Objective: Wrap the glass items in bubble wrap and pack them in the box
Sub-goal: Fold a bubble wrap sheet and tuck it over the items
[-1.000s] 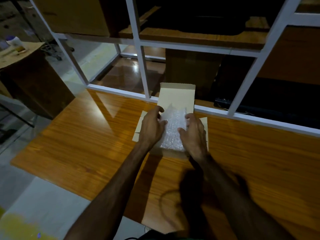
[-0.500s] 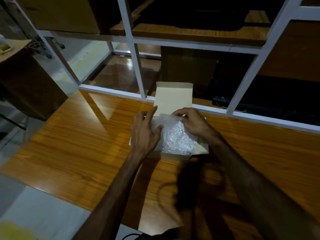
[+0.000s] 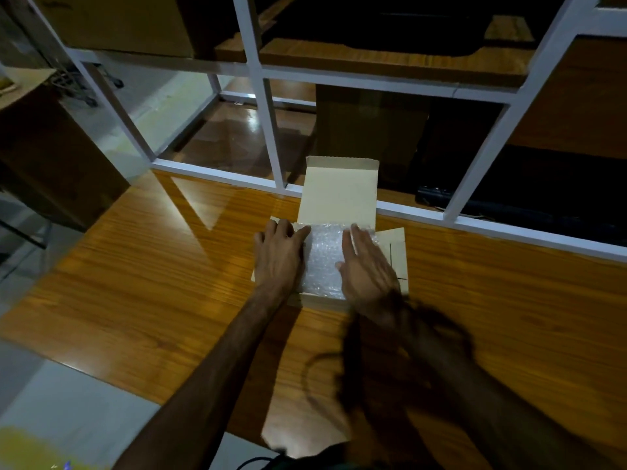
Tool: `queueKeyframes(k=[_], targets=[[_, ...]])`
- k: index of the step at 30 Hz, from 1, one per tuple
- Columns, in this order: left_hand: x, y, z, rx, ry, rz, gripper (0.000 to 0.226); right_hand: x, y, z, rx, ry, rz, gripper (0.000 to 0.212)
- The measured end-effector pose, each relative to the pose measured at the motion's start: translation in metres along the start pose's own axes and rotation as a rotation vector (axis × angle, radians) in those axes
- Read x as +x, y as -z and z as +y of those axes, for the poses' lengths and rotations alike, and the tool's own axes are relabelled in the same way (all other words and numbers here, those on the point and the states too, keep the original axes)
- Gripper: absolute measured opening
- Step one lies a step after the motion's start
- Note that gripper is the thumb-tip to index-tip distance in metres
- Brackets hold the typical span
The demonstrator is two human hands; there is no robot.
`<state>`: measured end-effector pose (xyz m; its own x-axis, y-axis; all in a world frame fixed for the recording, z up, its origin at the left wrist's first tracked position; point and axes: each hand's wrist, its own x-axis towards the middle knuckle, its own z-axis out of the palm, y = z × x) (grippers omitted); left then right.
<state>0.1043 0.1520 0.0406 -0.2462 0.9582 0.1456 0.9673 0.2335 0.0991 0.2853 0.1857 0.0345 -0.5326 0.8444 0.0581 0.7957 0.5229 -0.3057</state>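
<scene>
A small cardboard box point(image 3: 339, 195) sits on the wooden table, its lid standing up at the back and side flaps spread flat. Inside lies a bubble-wrap bundle point(image 3: 322, 259); the glass within is hidden. My left hand point(image 3: 280, 256) rests flat on the box's left side, fingers over the left flap and the wrap's edge. My right hand point(image 3: 368, 266) lies palm-down on the right part of the bundle, fingers stretched out and slightly apart. Neither hand grips anything.
The wooden table point(image 3: 152, 273) runs left and right of the box. A white metal frame point(image 3: 271, 130) stands right behind the box along the table's back edge. A brown cabinet point(image 3: 51, 164) is at far left. The floor shows at lower left.
My hands went from pinching and tucking the wrap's top edge to lying flat on it. The bundle now sits lower and flatter in the box.
</scene>
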Motion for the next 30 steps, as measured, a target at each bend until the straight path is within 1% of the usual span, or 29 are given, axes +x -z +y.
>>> queueKeyframes(k=[2, 4, 5, 7, 9, 11, 12, 17, 18, 19, 22, 24, 25, 26, 28, 30], targets=[[-0.001, 0.004, 0.006, -0.031, -0.023, -0.003, 0.066, -0.006, -0.012, 0.000, 0.011, 0.001, -0.036, 0.064], [-0.004, 0.001, 0.008, -0.181, -0.071, -0.023, 0.074, -0.005, -0.020, 0.003, 0.029, 0.007, -0.044, 0.062], [-0.006, -0.003, 0.007, -0.223, -0.142, -0.058, 0.082, -0.003, -0.023, 0.005, 0.009, 0.018, -0.018, 0.062], [-0.008, -0.014, 0.006, -0.227, -0.292, -0.159, 0.097, 0.000, -0.031, 0.011, -0.077, 0.032, 0.028, 0.064], [-0.004, -0.023, 0.004, -0.163, -0.342, -0.215, 0.093, 0.003, -0.032, 0.013, -0.141, 0.033, 0.006, 0.066], [0.000, -0.027, 0.003, -0.080, -0.333, -0.244, 0.085, 0.008, -0.029, 0.012, -0.164, 0.026, -0.069, 0.066], [0.002, -0.027, 0.004, -0.050, -0.331, -0.263, 0.084, 0.009, -0.027, 0.012, -0.167, 0.022, -0.080, 0.065], [0.005, -0.027, 0.006, 0.012, -0.343, -0.357, 0.089, 0.002, -0.035, 0.015, -0.192, 0.079, 0.056, 0.063], [0.005, -0.027, 0.006, 0.024, -0.352, -0.382, 0.090, 0.003, -0.032, 0.014, -0.182, 0.087, 0.061, 0.065], [0.004, -0.026, 0.007, 0.029, -0.355, -0.399, 0.090, 0.006, -0.026, 0.012, -0.168, 0.076, 0.045, 0.069], [0.008, -0.024, 0.008, 0.018, -0.343, -0.398, 0.083, 0.023, -0.006, 0.009, -0.189, 0.032, -0.098, 0.081], [0.010, -0.024, 0.008, 0.020, -0.341, -0.404, 0.084, 0.028, -0.009, 0.011, -0.198, 0.028, -0.166, 0.077], [0.010, -0.024, 0.008, 0.044, -0.347, -0.401, 0.087, 0.026, -0.013, 0.013, -0.150, 0.024, -0.177, 0.073], [0.010, -0.024, 0.007, 0.078, -0.356, -0.381, 0.088, 0.022, -0.018, 0.014, -0.113, 0.025, -0.154, 0.071], [0.011, -0.025, 0.005, 0.161, -0.366, -0.307, 0.087, 0.014, -0.030, 0.015, -0.108, 0.032, -0.011, 0.065], [0.009, -0.028, 0.002, 0.191, -0.360, -0.284, 0.088, 0.011, -0.039, 0.017, -0.128, 0.062, 0.096, 0.057]])
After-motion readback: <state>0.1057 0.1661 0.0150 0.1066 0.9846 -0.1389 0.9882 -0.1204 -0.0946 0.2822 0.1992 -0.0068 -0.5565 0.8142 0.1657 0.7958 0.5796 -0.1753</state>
